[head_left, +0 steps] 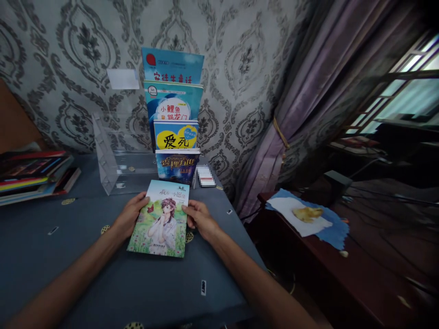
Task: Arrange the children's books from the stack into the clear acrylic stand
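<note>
Both hands hold a light green and blue book (160,224) with a drawn figure on its cover, its front facing up toward the camera. My left hand (132,214) grips the book's left edge, thumb on the cover. On the right edge, my right hand (200,218) pinches it the same way. Just behind stands a clear tiered rack (107,157). Its right side bears several books in steps: a dark blue one (177,167) lowest, a yellow and blue one (175,135) above, then two blue-green ones (174,98) higher up.
A pile of books (37,178) lies at the left of the grey-blue table (85,274). A small white and red item (206,177) sits right of the rack. To the right are a tied curtain (284,123) and a dark red surface (308,269) with a blue and white cloth (291,214).
</note>
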Motion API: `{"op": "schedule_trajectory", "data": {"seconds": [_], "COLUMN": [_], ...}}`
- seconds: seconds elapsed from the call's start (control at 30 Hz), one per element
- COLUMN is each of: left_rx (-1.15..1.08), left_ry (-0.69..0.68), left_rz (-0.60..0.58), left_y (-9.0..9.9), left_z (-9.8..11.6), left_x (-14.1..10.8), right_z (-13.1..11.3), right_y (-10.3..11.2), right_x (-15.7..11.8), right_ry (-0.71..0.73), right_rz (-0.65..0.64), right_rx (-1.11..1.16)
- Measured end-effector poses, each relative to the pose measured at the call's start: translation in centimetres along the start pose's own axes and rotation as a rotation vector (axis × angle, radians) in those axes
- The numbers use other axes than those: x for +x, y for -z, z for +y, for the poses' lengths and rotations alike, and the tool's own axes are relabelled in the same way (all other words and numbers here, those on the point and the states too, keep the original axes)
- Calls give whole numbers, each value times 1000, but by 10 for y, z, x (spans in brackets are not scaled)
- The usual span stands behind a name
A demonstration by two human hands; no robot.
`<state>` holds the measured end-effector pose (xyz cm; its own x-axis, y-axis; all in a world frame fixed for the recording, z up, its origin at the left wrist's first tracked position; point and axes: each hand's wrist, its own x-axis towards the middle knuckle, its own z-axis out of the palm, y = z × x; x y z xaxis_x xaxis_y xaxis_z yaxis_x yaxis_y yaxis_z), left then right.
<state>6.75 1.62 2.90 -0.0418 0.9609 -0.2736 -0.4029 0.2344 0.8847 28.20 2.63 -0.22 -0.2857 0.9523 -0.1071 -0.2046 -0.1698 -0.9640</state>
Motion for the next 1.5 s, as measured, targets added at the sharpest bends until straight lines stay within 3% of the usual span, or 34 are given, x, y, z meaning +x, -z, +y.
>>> {"op": "schedule_trajectory", "data": {"seconds": [0.3,0.67,0.97,1.13,1.5], "left_rx": [17,66,325,363,544], "left_ry": [-75,-278,-593,-716,-987], "left_rz": [6,-67,-68,-57,-49], "left_y": [-30,-34,-40,-43,-36], "left_z": [16,22,44,56,66], "left_x": [5,37,73,87,92], "right_z": [-21,-47,-85,-98,-106], "right_y": [9,20,24,23,23], "right_x": [15,46,83,100,103], "right_ry": [134,244,356,413,594], "right_rz": [87,83,98,119,131], "right_rx": [-42,-169,-267,-299,-433]}}
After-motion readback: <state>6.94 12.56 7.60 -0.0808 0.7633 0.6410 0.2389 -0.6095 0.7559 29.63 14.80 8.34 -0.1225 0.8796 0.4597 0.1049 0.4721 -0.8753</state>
